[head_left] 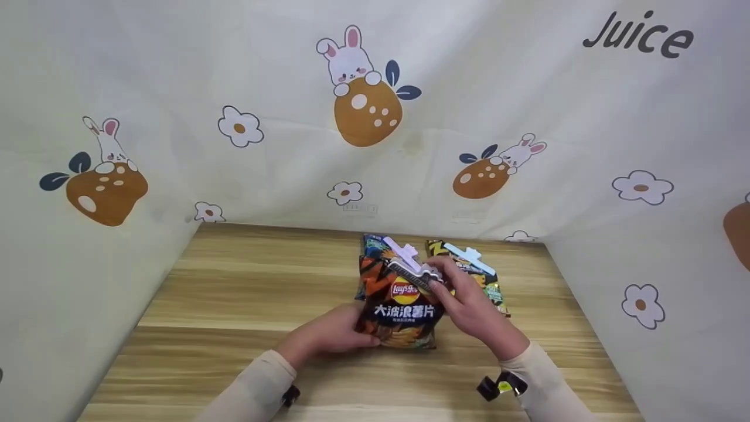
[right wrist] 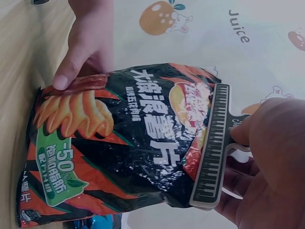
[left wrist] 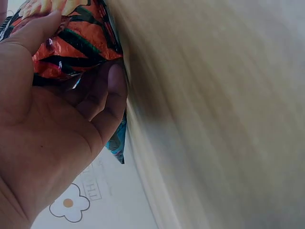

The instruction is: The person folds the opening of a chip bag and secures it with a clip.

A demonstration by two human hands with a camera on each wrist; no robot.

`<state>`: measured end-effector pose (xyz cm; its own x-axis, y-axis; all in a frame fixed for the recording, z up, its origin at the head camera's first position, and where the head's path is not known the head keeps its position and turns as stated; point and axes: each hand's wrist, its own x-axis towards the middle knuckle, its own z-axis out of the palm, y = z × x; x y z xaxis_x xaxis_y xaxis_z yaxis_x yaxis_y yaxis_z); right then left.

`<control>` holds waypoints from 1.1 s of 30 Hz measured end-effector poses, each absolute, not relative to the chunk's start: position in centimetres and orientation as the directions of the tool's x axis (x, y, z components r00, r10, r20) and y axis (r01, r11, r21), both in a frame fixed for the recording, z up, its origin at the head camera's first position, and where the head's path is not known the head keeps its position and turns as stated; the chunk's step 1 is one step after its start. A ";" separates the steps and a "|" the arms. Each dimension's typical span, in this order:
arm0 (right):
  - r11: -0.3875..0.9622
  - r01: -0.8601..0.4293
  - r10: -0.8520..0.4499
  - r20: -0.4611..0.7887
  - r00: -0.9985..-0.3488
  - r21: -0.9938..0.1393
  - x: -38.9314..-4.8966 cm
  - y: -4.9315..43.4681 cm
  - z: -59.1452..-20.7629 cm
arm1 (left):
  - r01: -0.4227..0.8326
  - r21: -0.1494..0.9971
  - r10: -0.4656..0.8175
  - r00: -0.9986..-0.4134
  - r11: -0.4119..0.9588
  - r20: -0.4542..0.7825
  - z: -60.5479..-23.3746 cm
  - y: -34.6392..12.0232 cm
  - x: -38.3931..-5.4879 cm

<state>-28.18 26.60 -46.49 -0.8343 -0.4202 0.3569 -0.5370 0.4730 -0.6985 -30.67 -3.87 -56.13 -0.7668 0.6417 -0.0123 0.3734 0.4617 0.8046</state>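
A black and orange bag of potato chips (head_left: pixel 404 322) stands tilted up from the wooden table, its printed front toward me. My left hand (head_left: pixel 334 332) holds its lower left side, thumb over the front and fingers behind, as the left wrist view also shows on the bag's orange edge (left wrist: pixel 81 47). Across the top of the bag lies a black bag clip (right wrist: pixel 212 148) with a piano-key pattern and a pale rim. My right hand (head_left: pixel 469 302) pinches the clip's handle between thumb and fingers. In the right wrist view the clip spans the folded top edge.
Behind the held bag lies a blue chip bag (head_left: pixel 375 245) with a lilac clip (head_left: pixel 403 253). Right of it, a black and yellow chip bag (head_left: pixel 497 292) carries a light blue clip (head_left: pixel 469 258). Printed cloth (head_left: pixel 281 176) walls surround the wooden table (head_left: pixel 222 281).
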 end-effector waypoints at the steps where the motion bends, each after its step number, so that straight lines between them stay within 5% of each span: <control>1: 0.473 -0.535 -0.418 0.356 -0.836 -0.700 -28.2 26.6 -46.5 | 0.374 0.811 0.646 -0.763 0.450 -0.007 -56.1 -3.9 -30.7; 22: 0.380 -0.446 -0.285 0.356 -0.890 -0.810 -30.0 26.5 -45.9 | 0.208 0.956 0.664 -0.748 0.205 0.021 -55.6 -4.1 -29.1; 33: 0.369 -0.433 -0.286 0.344 -0.895 -0.822 -31.3 25.7 -44.9 | 0.139 0.970 0.641 -0.767 0.200 -0.022 -55.0 -4.8 -29.0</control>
<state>-31.27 25.72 -44.93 -0.8947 -0.2856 0.3436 -0.4335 0.3687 -0.8223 -29.00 -4.81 -55.05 -0.7670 0.6412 -0.0223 0.1390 0.2000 0.9699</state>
